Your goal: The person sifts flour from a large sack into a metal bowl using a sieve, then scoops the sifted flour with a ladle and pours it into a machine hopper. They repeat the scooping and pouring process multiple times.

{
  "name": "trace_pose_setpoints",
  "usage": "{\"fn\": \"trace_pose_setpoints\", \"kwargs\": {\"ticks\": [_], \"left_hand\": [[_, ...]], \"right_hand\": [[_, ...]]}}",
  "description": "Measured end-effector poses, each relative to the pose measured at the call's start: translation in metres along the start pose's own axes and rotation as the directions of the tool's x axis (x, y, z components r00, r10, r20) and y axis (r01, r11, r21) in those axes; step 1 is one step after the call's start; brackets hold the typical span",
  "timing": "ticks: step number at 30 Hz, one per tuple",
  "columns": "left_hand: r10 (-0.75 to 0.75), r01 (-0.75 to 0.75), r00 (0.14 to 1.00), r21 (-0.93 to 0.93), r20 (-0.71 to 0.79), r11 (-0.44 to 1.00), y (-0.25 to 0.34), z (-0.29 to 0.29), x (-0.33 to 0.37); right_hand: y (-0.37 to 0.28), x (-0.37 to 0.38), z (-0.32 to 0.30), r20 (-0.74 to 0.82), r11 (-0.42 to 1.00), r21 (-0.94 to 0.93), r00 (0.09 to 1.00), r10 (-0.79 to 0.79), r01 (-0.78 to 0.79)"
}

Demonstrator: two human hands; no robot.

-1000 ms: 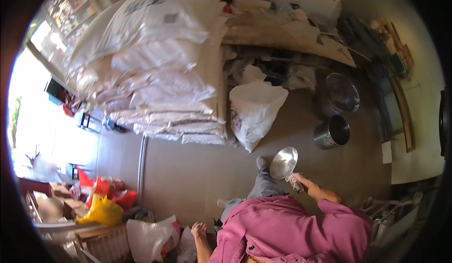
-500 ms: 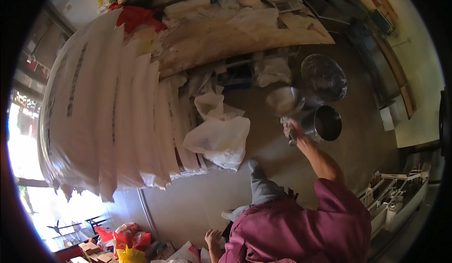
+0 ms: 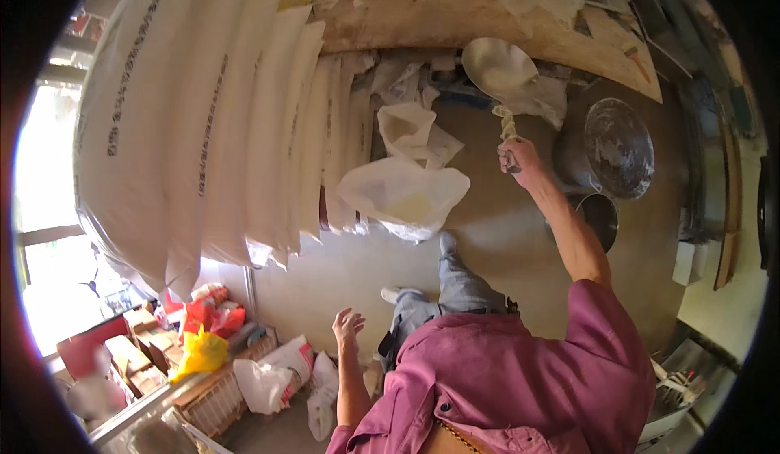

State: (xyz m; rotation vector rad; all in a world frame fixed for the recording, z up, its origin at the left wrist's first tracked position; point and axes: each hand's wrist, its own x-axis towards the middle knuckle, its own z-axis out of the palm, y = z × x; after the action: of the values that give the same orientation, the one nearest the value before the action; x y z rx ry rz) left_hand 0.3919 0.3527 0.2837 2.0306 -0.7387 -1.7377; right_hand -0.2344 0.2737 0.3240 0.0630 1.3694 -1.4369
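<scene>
My right hand (image 3: pixel 520 160) is closed round the wrapped handle of a big, shallow metal ladle (image 3: pixel 497 66). Its round bowl is raised above the floor near the edge of the wooden board, pointing away from me. Below and left of the ladle stands an open white sack (image 3: pixel 366 179) with something pale inside. A second white plastic bag (image 3: pixel 404 129) gapes open just behind it. My left hand (image 3: pixel 348 324) hangs low at my left side, fingers apart and holding nothing.
Stacked full white sacks (image 3: pixel 187 121) fill the left. A wide, smeared dark tub (image 3: pixel 619 149) and a metal bucket (image 3: pixel 599 220) stand on the right. A wooden board (image 3: pixel 414 11) lies across the back. Red and yellow bags (image 3: pixel 201 352) and boxes lie at lower left.
My right hand has lifted the ladle away from beside the bucket and swung it forward and left. My left hand has risen further into view. The whole view has shifted.
</scene>
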Motion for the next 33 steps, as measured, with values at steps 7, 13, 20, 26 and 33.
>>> {"fn": "trace_pose_setpoints", "kwargs": {"ticks": [7, 13, 20, 26, 33], "left_hand": [[-0.145, 0.143, 0.989, -0.065, -0.018, 0.988, -0.026, 0.042, -0.015], [-0.114, 0.115, 0.993, -0.027, 0.038, 0.993, -0.007, 0.08, 0.014], [0.5, -0.5, 0.865, 0.12, 0.032, 0.857, 0.145, 0.181, 0.046], [0.669, -0.589, 0.743, 0.509, 0.036, 0.627, 0.251, 0.343, 0.151], [0.443, -0.027, 0.864, 0.858, -0.238, 0.514, 0.209, 0.414, 0.273]], "right_hand": [[0.032, -0.016, 0.012, 0.03, 0.983, -0.177, 0.998, 0.049, -0.043], [0.023, -0.019, 0.015, -0.031, 0.975, -0.22, 0.999, 0.017, -0.023], [-0.059, 0.064, 0.0, 0.083, 0.945, -0.289, 0.988, -0.133, 0.152], [-0.145, 0.22, -0.007, 0.137, 0.948, -0.288, 0.985, -0.103, 0.139], [-0.164, 0.287, -0.062, 0.193, 0.976, -0.214, 0.981, 0.011, 0.031]]}}
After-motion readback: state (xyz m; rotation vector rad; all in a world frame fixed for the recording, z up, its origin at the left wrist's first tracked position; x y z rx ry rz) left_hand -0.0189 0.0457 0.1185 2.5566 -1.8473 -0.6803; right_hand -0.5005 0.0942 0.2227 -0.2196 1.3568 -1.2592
